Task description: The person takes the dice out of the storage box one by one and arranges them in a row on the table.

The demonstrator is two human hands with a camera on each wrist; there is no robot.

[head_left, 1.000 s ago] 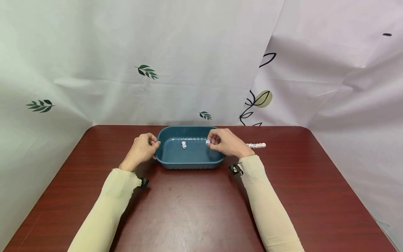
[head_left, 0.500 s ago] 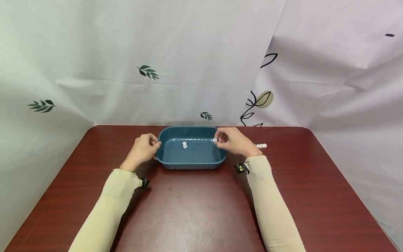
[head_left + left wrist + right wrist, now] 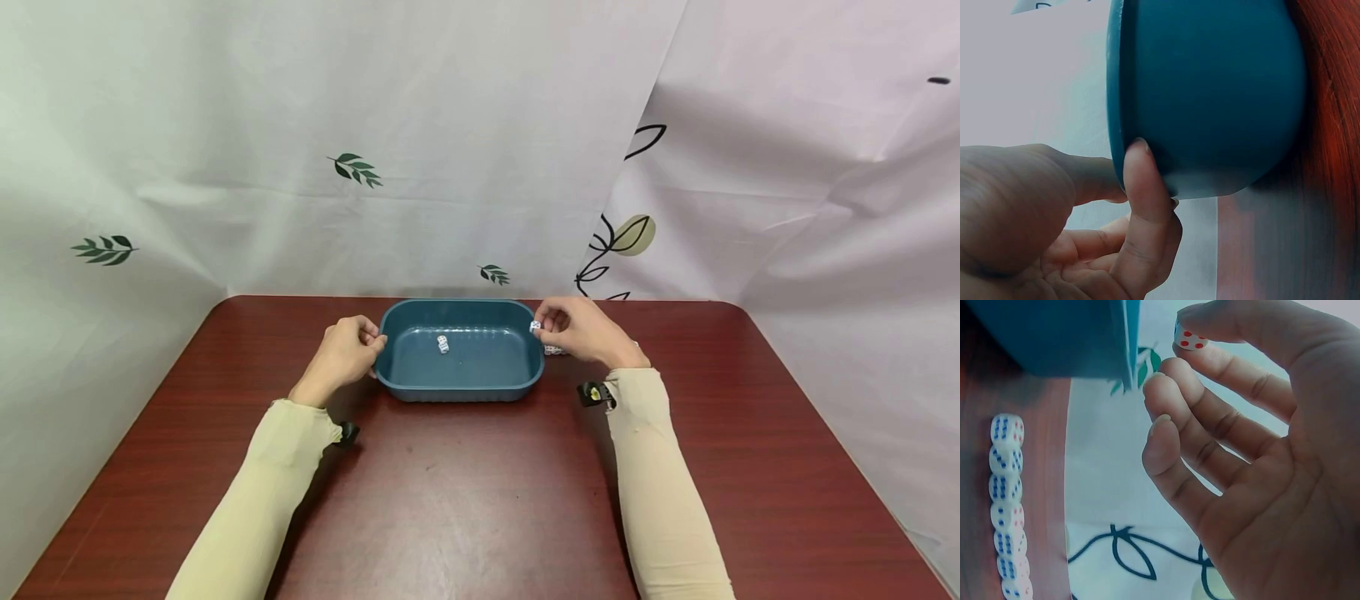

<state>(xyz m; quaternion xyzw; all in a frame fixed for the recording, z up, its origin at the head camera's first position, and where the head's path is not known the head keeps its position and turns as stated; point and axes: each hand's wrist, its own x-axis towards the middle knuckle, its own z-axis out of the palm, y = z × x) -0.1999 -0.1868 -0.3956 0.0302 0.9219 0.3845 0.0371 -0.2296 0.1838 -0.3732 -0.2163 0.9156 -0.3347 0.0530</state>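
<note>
A blue-green oblong tray [image 3: 461,394] stands near the far edge of the table, with white dice [image 3: 442,344] lying inside it, left of its middle. My left hand [image 3: 345,352] grips the tray's left rim; in the left wrist view the thumb and a finger pinch the wall [image 3: 1210,94] from both sides. Just beyond the right rim, my right hand [image 3: 588,332] holds one white die [image 3: 1191,339] with red dots between thumb and index finger, raised off the table. Its other fingers are loosely bent around nothing.
To the right of the tray, a row of several white dice [image 3: 1007,487] with blue and red dots lies on the reddish-brown table [image 3: 465,492]. My right hand partly covers this row in the head view. A white patterned cloth [image 3: 450,125] hangs behind the table.
My right hand has moved to the right with its die, from over the tray to just past the right rim. The left hand keeps its hold on the tray.
</note>
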